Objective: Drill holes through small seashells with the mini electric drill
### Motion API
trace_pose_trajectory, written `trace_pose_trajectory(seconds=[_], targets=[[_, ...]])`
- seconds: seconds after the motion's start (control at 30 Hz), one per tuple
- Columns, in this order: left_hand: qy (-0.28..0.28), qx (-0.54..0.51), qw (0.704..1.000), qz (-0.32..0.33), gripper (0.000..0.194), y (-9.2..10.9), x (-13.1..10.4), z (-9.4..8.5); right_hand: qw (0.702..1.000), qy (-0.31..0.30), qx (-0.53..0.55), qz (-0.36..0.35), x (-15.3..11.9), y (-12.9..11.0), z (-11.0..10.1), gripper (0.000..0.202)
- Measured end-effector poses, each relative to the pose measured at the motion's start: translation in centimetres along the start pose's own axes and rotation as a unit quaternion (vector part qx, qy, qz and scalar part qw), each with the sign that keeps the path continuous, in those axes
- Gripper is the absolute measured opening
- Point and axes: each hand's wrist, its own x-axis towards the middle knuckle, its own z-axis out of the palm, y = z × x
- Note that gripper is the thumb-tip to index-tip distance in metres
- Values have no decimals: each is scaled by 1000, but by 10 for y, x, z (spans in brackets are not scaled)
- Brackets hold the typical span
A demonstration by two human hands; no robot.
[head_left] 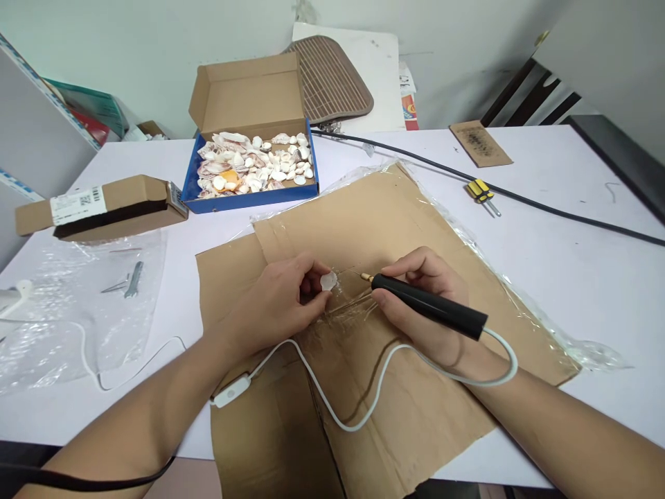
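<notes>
Between the thumb and fingers of my left hand [298,294] is a small whitish shell [329,281], pinched just above the cardboard. My right hand [426,298] is closed around a black pen-shaped electric drill [429,305] with a brass chuck and a thin bit. The bit points left at the shell, and a small gap seems to lie between its tip and the shell. A white cord [358,426] loops from the drill's rear to an inline switch [232,391] beside my left forearm. White dust speckles the cardboard [395,388] near the shell.
A blue-sided box [249,202] of shells stands open at the back. To its left lies a cardboard carton [119,204]; a small wrench [134,279] rests on clear plastic. A black cable [545,208] crosses the right side, near yellow-handled screwdrivers [481,190] and a cardboard scrap [481,144].
</notes>
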Motion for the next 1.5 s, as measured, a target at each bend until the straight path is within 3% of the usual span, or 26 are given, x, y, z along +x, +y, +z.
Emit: trace_pose_trajectory(seconds=[0.2,0.4,0.63,1.5], targets=[[13,-8,1000,11,10,0,0,1,1000,9,-8,20,3,2,0,26],[3,-21,1000,7,11,2,2,2,999,45,-16,-8,13,6,4,16],[1,-23,1000,-1,12,3,2,2,999,10,26,-17,13,14,5,15],[-24,-35,999,-15,14,4,4,3,998,14,51,45,19,18,5,15]])
